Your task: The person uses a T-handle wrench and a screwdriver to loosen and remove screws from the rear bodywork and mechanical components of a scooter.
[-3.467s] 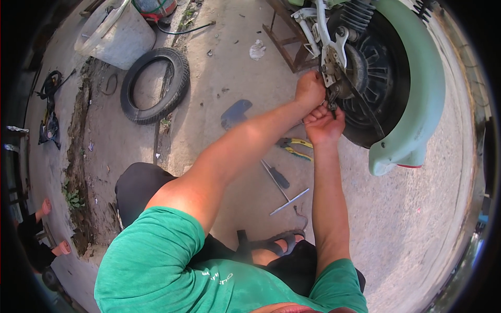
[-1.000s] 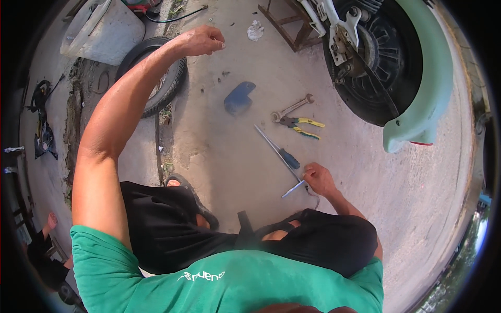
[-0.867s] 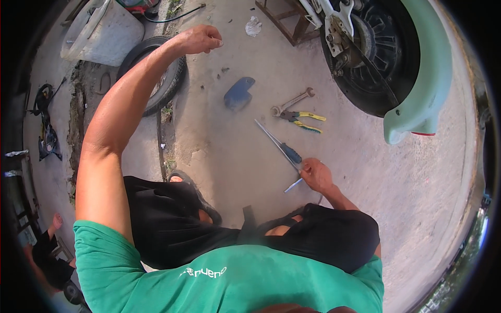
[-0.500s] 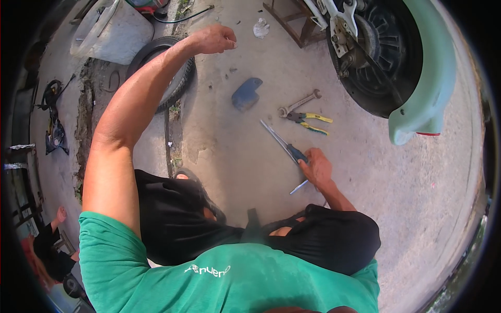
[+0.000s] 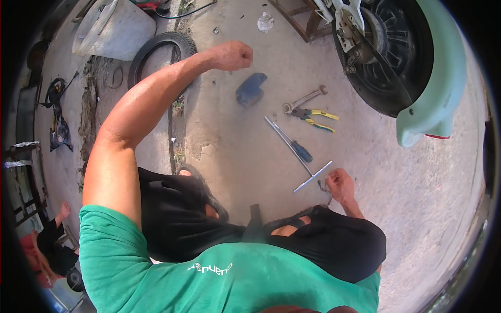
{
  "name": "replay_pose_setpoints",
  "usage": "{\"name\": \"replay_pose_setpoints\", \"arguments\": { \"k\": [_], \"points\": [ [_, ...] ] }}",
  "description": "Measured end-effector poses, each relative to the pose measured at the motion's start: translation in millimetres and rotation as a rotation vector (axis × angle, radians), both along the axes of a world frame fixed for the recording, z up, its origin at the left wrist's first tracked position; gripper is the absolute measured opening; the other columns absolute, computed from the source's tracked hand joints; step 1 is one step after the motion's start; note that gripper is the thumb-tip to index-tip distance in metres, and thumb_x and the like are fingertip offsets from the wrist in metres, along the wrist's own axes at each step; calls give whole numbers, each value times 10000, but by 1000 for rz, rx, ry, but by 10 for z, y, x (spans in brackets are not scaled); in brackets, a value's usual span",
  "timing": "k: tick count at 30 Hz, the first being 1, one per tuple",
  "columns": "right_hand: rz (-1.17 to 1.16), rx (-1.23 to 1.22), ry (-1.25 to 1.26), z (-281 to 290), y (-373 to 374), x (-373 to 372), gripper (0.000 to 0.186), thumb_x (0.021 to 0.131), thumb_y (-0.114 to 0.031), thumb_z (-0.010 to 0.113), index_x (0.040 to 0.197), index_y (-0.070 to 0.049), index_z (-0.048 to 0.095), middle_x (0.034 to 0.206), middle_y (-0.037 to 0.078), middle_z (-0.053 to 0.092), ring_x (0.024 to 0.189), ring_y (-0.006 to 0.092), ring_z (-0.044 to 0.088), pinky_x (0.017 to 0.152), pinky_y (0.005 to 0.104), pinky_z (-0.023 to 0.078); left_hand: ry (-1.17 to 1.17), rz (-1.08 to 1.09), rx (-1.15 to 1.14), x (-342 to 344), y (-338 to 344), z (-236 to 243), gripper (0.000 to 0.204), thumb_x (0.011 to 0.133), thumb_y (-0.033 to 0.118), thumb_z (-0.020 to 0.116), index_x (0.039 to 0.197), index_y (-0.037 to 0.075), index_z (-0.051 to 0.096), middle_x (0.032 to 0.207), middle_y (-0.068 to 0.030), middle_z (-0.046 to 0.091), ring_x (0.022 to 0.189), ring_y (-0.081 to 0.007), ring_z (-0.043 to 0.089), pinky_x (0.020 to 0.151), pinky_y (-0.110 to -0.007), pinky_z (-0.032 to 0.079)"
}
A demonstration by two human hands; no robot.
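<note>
My left hand (image 5: 233,55) is stretched out in front above the concrete, its fingers curled in; whatever they may pinch is too small to make out. Below it lies a blue curved piece (image 5: 250,89). My right hand (image 5: 340,186) hovers low by my right knee, fingers loosely bent and holding nothing visible. Beside its fingertips rests a thin dark bent piece (image 5: 328,198), partly hard to make out. Just left of that are a T-handle wrench (image 5: 312,177) and a screwdriver (image 5: 301,151), side by side. Farther off, yellow-handled pliers (image 5: 315,117) touch an open-end wrench (image 5: 308,99).
A motorbike wheel (image 5: 396,57) under a pale green fender (image 5: 443,83) stands at the far right, near a wooden frame (image 5: 308,23). A loose tyre (image 5: 141,62) and white bucket (image 5: 122,34) sit far left. Another person's arm (image 5: 60,216) shows at the left edge.
My right hand has left the screwdriver handle and moved right and nearer to me, leaving screwdriver and T-handle on the ground. My left hand has shifted slightly right and nearer.
</note>
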State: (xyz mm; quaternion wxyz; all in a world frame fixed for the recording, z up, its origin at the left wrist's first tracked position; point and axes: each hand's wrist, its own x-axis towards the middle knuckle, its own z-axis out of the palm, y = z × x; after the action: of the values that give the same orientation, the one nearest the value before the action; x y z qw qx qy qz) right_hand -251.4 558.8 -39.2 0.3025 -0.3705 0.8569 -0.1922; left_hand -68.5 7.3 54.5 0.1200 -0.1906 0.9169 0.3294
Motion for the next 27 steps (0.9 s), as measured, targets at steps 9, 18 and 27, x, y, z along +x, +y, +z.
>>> {"name": "replay_pose_setpoints", "arguments": {
  "k": [9,18,27],
  "points": [
    [369,-173,337,-257,-332,622,252,780,-199,792,989,-106,685,890,92,621,892,295,633,762,422,535,-6,-8,-10,-375,129,-16,243,923,212,639,1059,23,710,862,-101,714,790,-209,685,735,-363,543],
    [215,-147,348,-257,-373,496,173,786,-208,768,890,-116,667,875,80,638,845,298,660,731,427,543,-53,46,44,-422,109,-62,245,923,222,648,1073,41,714,913,-109,723,839,-218,689,764,-368,543],
    [476,-347,386,51,-417,189,147,663,-174,726,711,-94,613,811,94,629,798,311,626,695,411,490,-10,34,82,-474,42,-96,229,958,202,636,1071,12,697,884,-78,697,829,-176,675,743,-348,548]
  ]
}}
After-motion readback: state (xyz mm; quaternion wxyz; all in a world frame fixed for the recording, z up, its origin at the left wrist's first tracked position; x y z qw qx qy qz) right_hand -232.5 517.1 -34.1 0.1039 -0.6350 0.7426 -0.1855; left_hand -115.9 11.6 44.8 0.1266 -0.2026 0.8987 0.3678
